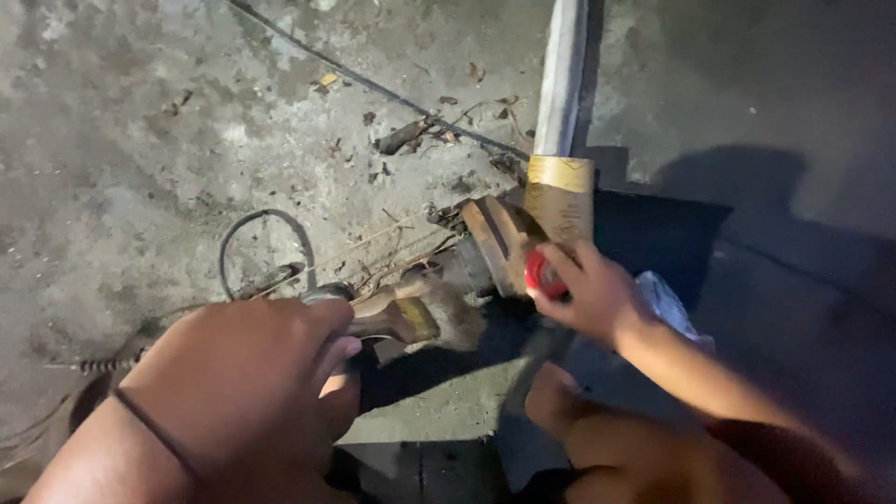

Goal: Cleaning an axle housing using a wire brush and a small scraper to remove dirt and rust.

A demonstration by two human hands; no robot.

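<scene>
My left hand (247, 383) sits at the lower left, closed around the end of a brown tool handle (397, 317) with a yellow band; a thin dark band circles that wrist. My right hand (593, 294) reaches in from the lower right, its fingers pinching a small red round part (543, 277). The red part sits against a rusty metal piece (493, 241) at the foot of a pale upright pipe (563, 75). A tan wrapping (560, 196) covers the pipe's lower end. The tool's head is blurred between the handle and the rusty piece.
Rough concrete floor (140, 168) with twigs and debris. A grey cable loop (264, 233) lies left of the tool, and a thin black wire (373, 86) crosses the top. A dark mat (658, 233) and crumpled clear plastic (667, 303) lie right. My knee (607, 453) is below.
</scene>
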